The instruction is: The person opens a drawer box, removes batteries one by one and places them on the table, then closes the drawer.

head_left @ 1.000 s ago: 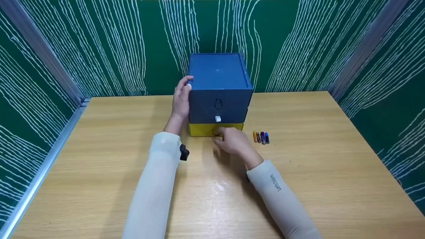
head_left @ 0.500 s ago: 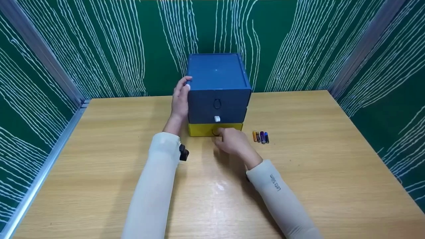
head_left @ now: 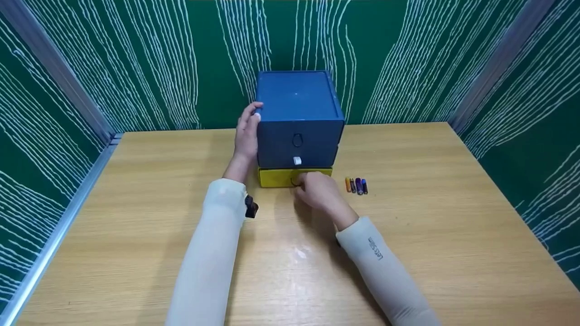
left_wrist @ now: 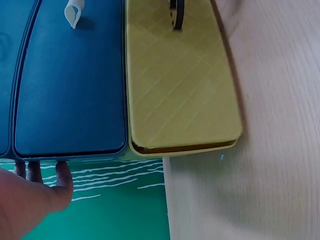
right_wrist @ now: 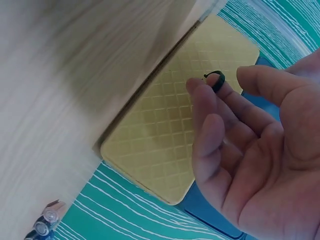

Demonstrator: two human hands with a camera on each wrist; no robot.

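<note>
A stack of drawers stands at the back of the table, with two blue drawer fronts (head_left: 276, 142) above a yellow drawer (head_left: 274, 178). The yellow one sits slightly forward; a thin gap shows along its edge in the left wrist view. My right hand (head_left: 319, 190) has a finger hooked through the yellow drawer's black loop handle (right_wrist: 218, 80). My left hand (head_left: 247, 136) rests against the stack's left side, its fingertips (left_wrist: 62, 172) touching the blue wall near the top. A white tab (head_left: 297, 160) and a dark loop (head_left: 297, 140) are on the blue fronts.
Several batteries (head_left: 356, 186), orange, dark, purple and blue, lie side by side on the table to the right of the stack. The wooden table (head_left: 421, 217) meets a green wall (head_left: 226, 63) with white wavy lines behind the stack.
The yellow drawer has come slightly forward, toward me, with my right hand on its loop. My left hand has stayed against the stack's side.
</note>
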